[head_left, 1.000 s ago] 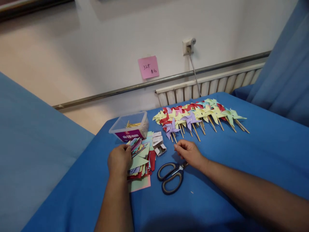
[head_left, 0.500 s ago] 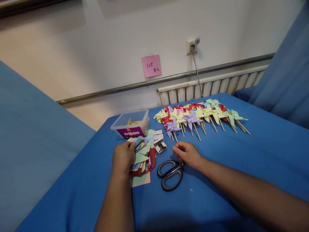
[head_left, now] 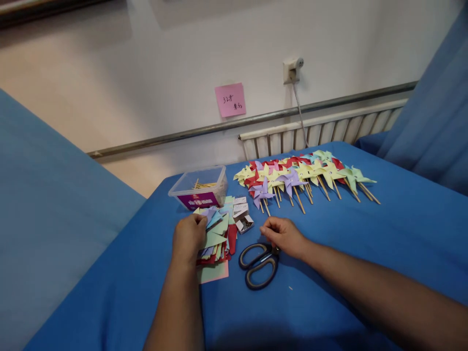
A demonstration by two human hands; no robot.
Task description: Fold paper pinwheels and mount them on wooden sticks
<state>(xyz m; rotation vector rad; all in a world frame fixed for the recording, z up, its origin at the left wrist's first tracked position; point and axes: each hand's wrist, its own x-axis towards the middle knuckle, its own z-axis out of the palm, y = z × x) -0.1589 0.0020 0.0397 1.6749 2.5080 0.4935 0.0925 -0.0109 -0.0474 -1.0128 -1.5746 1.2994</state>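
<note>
My left hand (head_left: 189, 236) is closed in a pinch on cut paper at the top of a stack of coloured paper pieces (head_left: 215, 239). The stack holds green, yellow, purple, blue and red pieces over larger flat sheets. My right hand (head_left: 283, 235) hovers just above the scissors (head_left: 259, 263), thumb and fingertips pressed together. Whatever it may hold is too small to make out. The scissors have dark handles and lie with their blades partly hidden beneath that hand. Small white boxes (head_left: 243, 217) lie between the hands, the nearest one opened with little metal pieces inside.
A clear plastic box (head_left: 201, 192) with thin wooden sticks stands behind the stack. Several paper pinwheels (head_left: 292, 178) on sticks lie at the back right of the blue-covered table (head_left: 365, 239). Behind are a radiator (head_left: 329, 129), a pipe and a wall socket (head_left: 291, 72) with a cable.
Under my left fingers, the top paper pieces have shifted, so purple and blue ones now show there. My right hand has hardly moved. The view has drifted slightly.
</note>
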